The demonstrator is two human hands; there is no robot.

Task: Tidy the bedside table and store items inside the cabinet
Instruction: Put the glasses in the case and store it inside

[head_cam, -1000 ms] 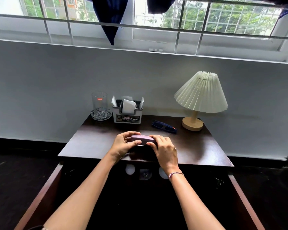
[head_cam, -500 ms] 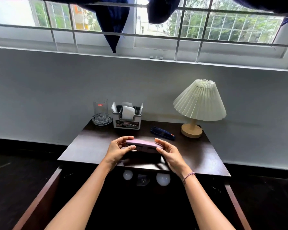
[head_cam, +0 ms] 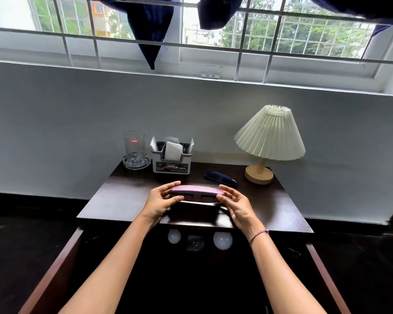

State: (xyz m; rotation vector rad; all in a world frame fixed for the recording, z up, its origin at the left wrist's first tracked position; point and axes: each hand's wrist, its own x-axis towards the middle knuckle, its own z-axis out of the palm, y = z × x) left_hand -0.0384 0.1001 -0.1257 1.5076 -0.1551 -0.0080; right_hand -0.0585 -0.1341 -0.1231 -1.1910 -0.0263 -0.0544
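- Spectacle case (head_cam: 196,191): purple and oblong, held level just above the front half of the bedside table (head_cam: 123,200), at the centre of the frame. A dark gap shows along its near edge, so the lid appears to be partly raised.
- Left hand (head_cam: 160,202): pinches the case's left end, forefinger over the top and thumb beneath, the other fingers curled.
- Right hand (head_cam: 238,206): holds the right end between thumb and forefinger, the remaining fingers loosely spread. A grip at each end leaves the long edge free, which probably serves to work the lid.
- Blue glasses (head_cam: 220,177): folded, lying on the table just behind the case, apart from both hands. They are judged to be the likely contents.
- Cabinet (head_cam: 191,279): below the table, doors swung wide toward the lower corners. The interior is dark, with two pale bulbs (head_cam: 222,240) visible near its top.
- Back row, set against the wall: glass tumbler (head_cam: 134,146) standing in a glass dish (head_cam: 136,163), grey organiser box (head_cam: 171,164), and pleated lamp (head_cam: 269,134) at right. All are clear of the hands.
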